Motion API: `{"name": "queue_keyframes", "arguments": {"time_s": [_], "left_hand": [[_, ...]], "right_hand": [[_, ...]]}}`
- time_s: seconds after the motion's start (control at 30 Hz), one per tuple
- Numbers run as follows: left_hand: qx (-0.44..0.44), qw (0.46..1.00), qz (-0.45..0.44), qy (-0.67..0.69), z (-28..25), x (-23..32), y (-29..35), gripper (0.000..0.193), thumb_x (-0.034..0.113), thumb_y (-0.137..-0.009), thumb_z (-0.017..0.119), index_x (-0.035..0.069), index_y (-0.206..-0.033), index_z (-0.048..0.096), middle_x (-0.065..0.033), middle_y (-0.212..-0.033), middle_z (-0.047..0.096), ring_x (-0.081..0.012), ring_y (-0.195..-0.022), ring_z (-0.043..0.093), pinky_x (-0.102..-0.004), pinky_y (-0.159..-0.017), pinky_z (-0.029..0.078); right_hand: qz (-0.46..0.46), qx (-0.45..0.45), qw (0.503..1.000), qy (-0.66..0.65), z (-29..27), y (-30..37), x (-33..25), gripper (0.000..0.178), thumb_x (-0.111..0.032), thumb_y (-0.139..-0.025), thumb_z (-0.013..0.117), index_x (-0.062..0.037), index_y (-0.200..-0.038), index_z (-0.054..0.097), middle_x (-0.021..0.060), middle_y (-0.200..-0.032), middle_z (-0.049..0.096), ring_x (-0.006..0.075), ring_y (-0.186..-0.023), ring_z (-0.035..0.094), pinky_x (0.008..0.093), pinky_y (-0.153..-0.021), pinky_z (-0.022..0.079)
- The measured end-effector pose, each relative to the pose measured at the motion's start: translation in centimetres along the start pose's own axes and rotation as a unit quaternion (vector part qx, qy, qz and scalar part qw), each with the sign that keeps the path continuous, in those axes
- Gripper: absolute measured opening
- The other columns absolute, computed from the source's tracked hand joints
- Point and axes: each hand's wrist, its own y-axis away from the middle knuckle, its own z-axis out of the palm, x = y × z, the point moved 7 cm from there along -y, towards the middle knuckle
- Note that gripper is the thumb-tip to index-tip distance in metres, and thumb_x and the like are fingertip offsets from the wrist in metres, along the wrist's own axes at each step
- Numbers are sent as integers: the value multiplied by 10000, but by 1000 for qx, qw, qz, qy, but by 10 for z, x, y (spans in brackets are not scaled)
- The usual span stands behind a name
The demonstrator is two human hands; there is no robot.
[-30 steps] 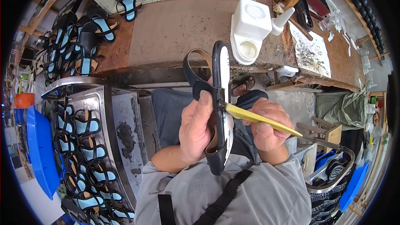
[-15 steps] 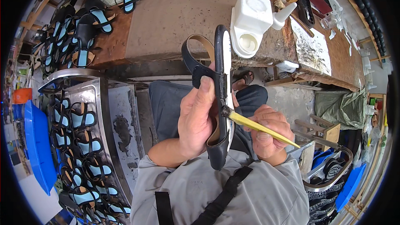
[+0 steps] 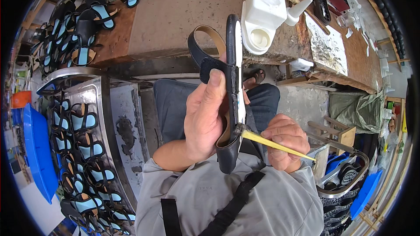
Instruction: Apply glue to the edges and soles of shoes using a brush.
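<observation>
Remotely, I clasp the black sandal [image 3: 230, 91] edge-up above the lap [image 3: 168, 109] with my left hand [image 3: 202, 122], and should stroke the yellow-handled brush [image 3: 262, 140], pinched in my right hand [image 3: 284, 142], lightly along the sole edge [image 3: 235, 109].

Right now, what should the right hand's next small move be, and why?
Probably a short stroke of the yellow brush along the black sandal, toward the grey shirt: the right hand holds the brush with its bristles at the sandal's edge, short of its near end, and the left hand grips the sandal.
</observation>
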Motion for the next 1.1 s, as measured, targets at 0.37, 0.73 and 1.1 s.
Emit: {"name": "queue_keyframes", "arguments": {"time_s": [0.37, 0.73, 1.1], "left_hand": [[0, 1000, -1, 26, 2, 2, 1, 534, 406, -955, 339, -45, -1228, 421, -79, -846, 563, -119, -732, 532, -234, -646, 428], [-30, 998, 2, 59, 5, 1, 11, 534, 353, -961, 360, -64, -1294, 343, -68, -816, 560, -92, -727, 523, -241, -706, 438], [-20, 999, -9, -26, 0, -3, 16, 553, 440, -955, 272, -37, -1140, 483, -137, -831, 587, -162, -705, 560, -267, -646, 445]], "right_hand": [[12, -14, 1000, -13, -7, -11, -1, 157, 9, -676, 639, 58, -823, 613, 145, -730, 634, 229, -571, 628, 304, -476, 469], [52, 32, 998, -24, -11, -30, 13, 122, 5, -732, 613, 61, -839, 599, 142, -711, 631, 236, -582, 620, 305, -494, 454], [-16, 16, 997, 67, -10, -33, 7, 133, 28, -702, 600, 52, -832, 606, 149, -714, 634, 234, -569, 619, 290, -481, 468]]}}
